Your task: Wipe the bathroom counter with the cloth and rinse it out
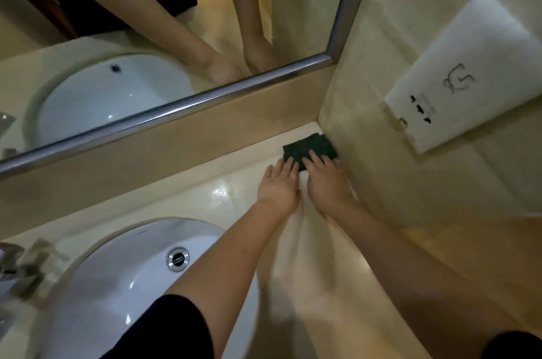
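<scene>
The dark green cloth (308, 147) lies flat on the beige counter (231, 197), tucked into the far corner. The backsplash under the mirror (152, 35) and the side wall with its white socket panel (457, 79) hem it in. Left hand (278, 187) and right hand (327, 182) press its near edge, fingers straight, gripping nothing. The sink basin (117, 294) lies nearer, to the left.

You stood in a bathroom. A white oval ceramic basin (117, 285) with a round chrome drain (178, 259) sat sunk into a glossy cream stone counter (223, 191), with a chrome tap (17, 267) at its left. A large metal-framed wall mirror (161, 21) ran along the back. A white plastic socket panel (457, 79) was fixed to the beige tiled side wall (381, 182).
</scene>
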Motion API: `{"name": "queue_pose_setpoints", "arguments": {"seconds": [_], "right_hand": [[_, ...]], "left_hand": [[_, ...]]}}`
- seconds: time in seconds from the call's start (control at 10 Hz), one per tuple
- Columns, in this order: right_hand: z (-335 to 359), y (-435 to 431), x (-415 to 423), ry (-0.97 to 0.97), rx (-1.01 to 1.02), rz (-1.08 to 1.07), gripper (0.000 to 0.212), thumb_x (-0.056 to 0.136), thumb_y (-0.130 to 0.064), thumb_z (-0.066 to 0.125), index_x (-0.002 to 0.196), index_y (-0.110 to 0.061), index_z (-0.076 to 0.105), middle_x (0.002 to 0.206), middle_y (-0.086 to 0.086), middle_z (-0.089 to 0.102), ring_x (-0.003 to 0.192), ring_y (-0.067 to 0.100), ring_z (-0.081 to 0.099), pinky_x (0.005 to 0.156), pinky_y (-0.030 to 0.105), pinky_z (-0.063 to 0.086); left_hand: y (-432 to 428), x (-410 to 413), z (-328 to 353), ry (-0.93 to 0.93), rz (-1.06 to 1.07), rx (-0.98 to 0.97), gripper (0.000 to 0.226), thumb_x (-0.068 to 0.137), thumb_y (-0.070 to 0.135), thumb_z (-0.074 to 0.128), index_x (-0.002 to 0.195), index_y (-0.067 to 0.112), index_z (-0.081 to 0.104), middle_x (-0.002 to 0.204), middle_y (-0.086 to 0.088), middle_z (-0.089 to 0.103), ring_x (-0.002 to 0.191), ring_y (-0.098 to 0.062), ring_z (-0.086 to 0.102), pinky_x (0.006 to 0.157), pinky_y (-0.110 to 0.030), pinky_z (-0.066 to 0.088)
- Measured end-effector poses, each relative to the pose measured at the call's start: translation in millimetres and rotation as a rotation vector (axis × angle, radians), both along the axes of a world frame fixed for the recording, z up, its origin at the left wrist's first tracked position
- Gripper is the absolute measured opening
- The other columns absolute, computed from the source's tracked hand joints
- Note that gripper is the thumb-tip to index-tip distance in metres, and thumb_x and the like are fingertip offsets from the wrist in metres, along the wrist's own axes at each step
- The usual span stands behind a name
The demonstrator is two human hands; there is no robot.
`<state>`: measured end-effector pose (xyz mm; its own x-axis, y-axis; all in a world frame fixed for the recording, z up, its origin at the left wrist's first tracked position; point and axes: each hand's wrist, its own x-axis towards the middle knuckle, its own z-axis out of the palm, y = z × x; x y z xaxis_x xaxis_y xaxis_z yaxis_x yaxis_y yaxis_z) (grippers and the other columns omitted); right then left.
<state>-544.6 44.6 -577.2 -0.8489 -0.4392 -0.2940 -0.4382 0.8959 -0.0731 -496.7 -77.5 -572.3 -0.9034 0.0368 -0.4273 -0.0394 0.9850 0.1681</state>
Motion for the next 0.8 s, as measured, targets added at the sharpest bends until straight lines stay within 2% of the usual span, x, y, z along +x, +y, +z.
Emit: {"name": "queue_pose_setpoints", "arguments": {"seconds": [0.2,0.4,0.5,0.6,0.7,0.8], "right_hand": [[-9.7,-7.2,-38.6,0.022,-0.03,0.006,0.061,0.095,-0.017,0.038,0.152,-0.021,0.017,0.16,0.002,0.013,0.145,0.02,0.015,0.118,0.038,0.011],[-13.4,-10.7,-46.5,0.023,-0.049,0.006,0.059,0.095,-0.018,0.037,0.151,-0.021,0.019,0.16,0.002,0.014,0.145,0.02,0.014,0.118,0.036,0.008],[-9.4,-8.2,-45.6,-0.009,-0.069,0.013,0.06,0.095,-0.016,0.038,0.151,-0.02,0.019,0.16,0.003,0.013,0.146,0.02,0.013,0.118,0.037,0.011],[1.6,-7.4,-42.9,-0.066,-0.187,-0.035,0.06,0.093,-0.008,0.042,0.15,-0.017,0.024,0.159,0.006,0.016,0.144,0.024,0.019,0.116,0.038,0.021],[11.5,-3.4,-34.9,-0.064,-0.335,-0.125,0.052,0.092,-0.007,0.046,0.143,-0.014,0.04,0.152,0.008,0.033,0.134,0.025,0.037,0.109,0.039,0.036],[29.2,-4.6,-25.2,-0.045,-0.356,-0.113,0.046,0.091,-0.013,0.048,0.138,-0.013,0.047,0.137,0.01,0.052,0.12,0.028,0.051,0.098,0.04,0.044]], "left_hand": [[-15.1,-40.9,-12.0,0.093,-0.019,-0.076,0.061,0.101,0.03,0.033,0.152,0.014,0.006,0.161,-0.003,0.003,0.148,-0.023,0.003,0.118,-0.036,0.003],[-15.0,-51.2,-6.1,0.166,0.021,-0.035,0.053,0.1,0.028,0.034,0.149,0.011,0.023,0.158,-0.007,0.02,0.147,-0.026,0.012,0.118,-0.034,0.004],[-13.2,-48.1,-3.9,0.133,0.021,-0.042,0.056,0.099,0.029,0.036,0.15,0.012,0.019,0.159,-0.006,0.017,0.147,-0.025,0.01,0.118,-0.036,0.005],[-18.5,-39.1,4.3,0.129,0.06,0.028,0.061,0.096,0.03,0.041,0.15,0.012,0.02,0.157,-0.005,0.023,0.145,-0.025,0.018,0.116,-0.038,0.017],[-26.5,-25.1,18.7,0.216,0.103,0.075,0.049,0.092,0.025,0.043,0.14,0.013,0.04,0.139,-0.006,0.048,0.128,-0.025,0.041,0.102,-0.034,0.034],[-35.6,-16.8,42.7,0.156,0.123,0.062,0.041,0.094,0.025,0.044,0.133,0.013,0.047,0.128,-0.01,0.055,0.118,-0.029,0.049,0.091,-0.034,0.039]]}}
